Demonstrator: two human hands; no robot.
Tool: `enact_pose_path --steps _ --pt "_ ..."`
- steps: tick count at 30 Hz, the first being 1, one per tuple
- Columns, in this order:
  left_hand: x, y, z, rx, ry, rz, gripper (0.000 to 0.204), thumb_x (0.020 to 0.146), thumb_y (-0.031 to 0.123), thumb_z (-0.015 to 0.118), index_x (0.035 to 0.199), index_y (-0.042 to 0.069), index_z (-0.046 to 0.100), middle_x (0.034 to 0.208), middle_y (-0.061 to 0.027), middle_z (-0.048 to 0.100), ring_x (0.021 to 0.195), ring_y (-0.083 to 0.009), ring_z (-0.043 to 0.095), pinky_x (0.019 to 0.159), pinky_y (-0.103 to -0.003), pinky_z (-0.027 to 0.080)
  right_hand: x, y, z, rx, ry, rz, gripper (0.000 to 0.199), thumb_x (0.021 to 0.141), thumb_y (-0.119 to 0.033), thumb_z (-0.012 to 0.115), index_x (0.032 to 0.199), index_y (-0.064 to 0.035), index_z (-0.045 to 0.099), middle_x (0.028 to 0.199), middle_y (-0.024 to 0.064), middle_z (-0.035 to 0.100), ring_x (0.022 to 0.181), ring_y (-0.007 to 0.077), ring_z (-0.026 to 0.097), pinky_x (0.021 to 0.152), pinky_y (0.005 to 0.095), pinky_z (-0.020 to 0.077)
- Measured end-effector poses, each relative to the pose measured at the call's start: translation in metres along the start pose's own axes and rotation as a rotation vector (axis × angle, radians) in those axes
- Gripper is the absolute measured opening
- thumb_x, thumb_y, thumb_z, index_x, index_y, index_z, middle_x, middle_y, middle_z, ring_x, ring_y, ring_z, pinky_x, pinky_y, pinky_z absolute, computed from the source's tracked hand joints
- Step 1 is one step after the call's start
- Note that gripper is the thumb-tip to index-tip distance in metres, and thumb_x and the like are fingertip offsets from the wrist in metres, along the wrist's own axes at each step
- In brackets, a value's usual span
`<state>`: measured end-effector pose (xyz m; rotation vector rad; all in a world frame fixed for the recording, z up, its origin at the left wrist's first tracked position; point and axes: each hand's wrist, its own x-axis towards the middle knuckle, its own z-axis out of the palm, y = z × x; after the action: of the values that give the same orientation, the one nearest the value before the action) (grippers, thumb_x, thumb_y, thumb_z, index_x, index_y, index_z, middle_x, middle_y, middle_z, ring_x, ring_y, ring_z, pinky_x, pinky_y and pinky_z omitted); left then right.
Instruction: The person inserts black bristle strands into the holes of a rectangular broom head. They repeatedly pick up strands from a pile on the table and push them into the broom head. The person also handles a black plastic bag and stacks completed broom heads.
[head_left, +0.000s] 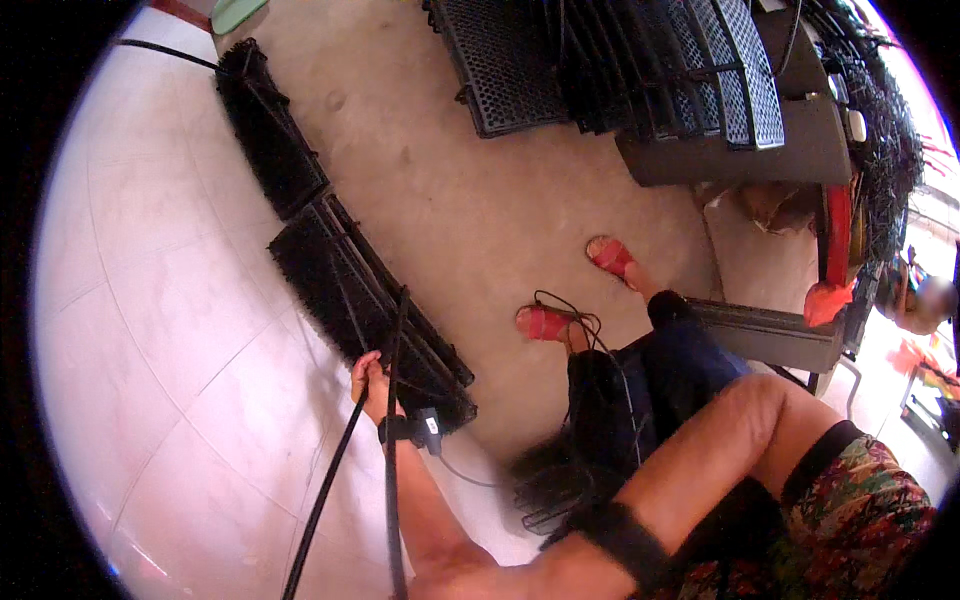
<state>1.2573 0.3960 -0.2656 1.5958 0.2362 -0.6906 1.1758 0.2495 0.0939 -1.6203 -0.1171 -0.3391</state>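
Black thin rods (330, 480) rise from the pale tiled floor (180, 350), grasped in the left hand (370, 385) beside long black brush strips (370, 300). Right hand's grip cannot be told; it is hidden behind dark bristles (550, 480).

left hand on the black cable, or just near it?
Touching. The head view shows the left hand with fingers curled around the black cable, which runs out from the fist toward the lower edge, no gap visible.
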Motion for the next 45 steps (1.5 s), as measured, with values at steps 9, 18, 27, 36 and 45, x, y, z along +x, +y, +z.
enact_pose_path --steps 9,18,27,36,45 --pt "-0.027 0.025 0.008 0.383 0.032 0.114 0.024 0.071 -0.006 0.063 0.094 0.001 0.058 0.090 -0.0060 0.059 0.081 -0.0141 0.055 0.072 -0.024 0.045 0.007 0.009 0.036 -0.365 0.082 -0.026 0.022 0.058 -0.023 0.057 0.062 -0.0022 0.050 0.045 0.0051 0.046 0.040 0.0212 0.045 0.039 0.0411 0.0326" --pt "-0.095 0.086 0.021 0.238 0.099 -0.198 0.050 0.077 0.003 0.058 0.123 0.001 0.038 0.113 -0.0078 0.052 0.098 -0.0185 0.052 0.086 -0.032 0.040 -0.047 0.014 -0.045 -0.490 0.180 0.047 0.042 0.062 -0.019 0.056 0.092 0.0098 0.052 0.057 0.0049 0.044 0.054 0.0191 0.047 0.046 0.0318 0.0351" --pt "-0.250 0.061 0.038 0.424 -0.181 -0.547 0.040 0.082 0.012 0.057 0.119 0.005 0.043 0.098 -0.0061 0.059 0.084 -0.0162 0.057 0.066 -0.027 0.045 -0.222 -0.035 -0.233 -0.681 -0.120 0.538 0.017 0.071 -0.012 0.060 0.079 0.0002 0.052 0.067 0.0132 0.053 0.064 0.0309 0.055 0.054 0.0396 0.0452" --pt "-0.312 0.121 0.124 0.599 -0.330 -0.681 0.038 0.085 0.024 0.055 0.114 0.000 0.047 0.092 -0.0107 0.060 0.077 -0.0168 0.059 0.065 -0.028 0.048 -0.351 -0.057 -0.325 -0.714 0.178 1.137 0.031 0.074 -0.025 0.064 0.086 0.0004 0.053 0.068 0.0168 0.053 0.065 0.0320 0.054 0.058 0.0391 0.0428" --pt "-0.256 0.124 0.239 0.701 -0.516 -0.891 0.076 0.081 0.061 0.041 0.117 -0.006 0.040 0.095 -0.0169 0.058 0.076 -0.0237 0.059 0.065 -0.034 0.049 -0.362 -0.013 -0.298 0.352 0.622 1.540 0.058 0.078 -0.056 0.053 0.073 0.0014 0.051 0.064 0.0058 0.049 0.054 0.0146 0.051 0.047 0.0263 0.0441"
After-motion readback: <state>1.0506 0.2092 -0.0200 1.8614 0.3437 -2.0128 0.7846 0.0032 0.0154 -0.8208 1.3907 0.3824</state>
